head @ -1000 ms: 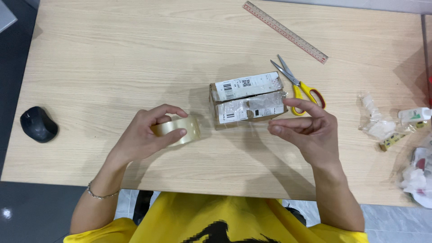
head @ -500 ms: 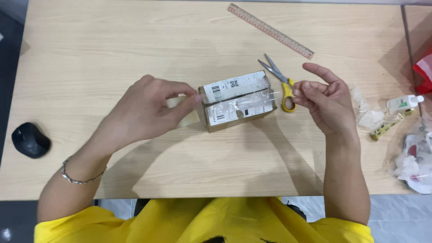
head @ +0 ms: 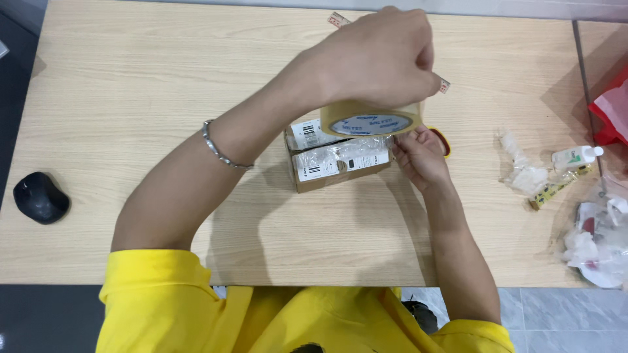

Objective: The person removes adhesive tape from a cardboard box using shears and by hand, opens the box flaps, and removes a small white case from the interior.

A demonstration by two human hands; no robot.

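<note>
A small cardboard box [head: 337, 162] with white labels lies in the middle of the wooden table [head: 131, 98], clear tape stretched over its top. My left hand [head: 379, 59] is raised above the box and grips a roll of clear packing tape [head: 371, 119]. My right hand [head: 418, 155] rests against the box's right end, fingers pressing the tape there. Yellow-handled scissors [head: 445, 140] lie just behind my right hand, mostly hidden.
A black computer mouse [head: 40, 197] sits at the left edge. A ruler [head: 337, 19] lies at the back, mostly behind my left hand. At the right are crumpled clear plastic [head: 520, 171], a small white bottle [head: 575, 157] and a plastic bag [head: 602, 242].
My left hand has lifted the tape roll up and across over the box, drawing tape along its top. My right hand has dropped from near the scissors onto the box's right end.
</note>
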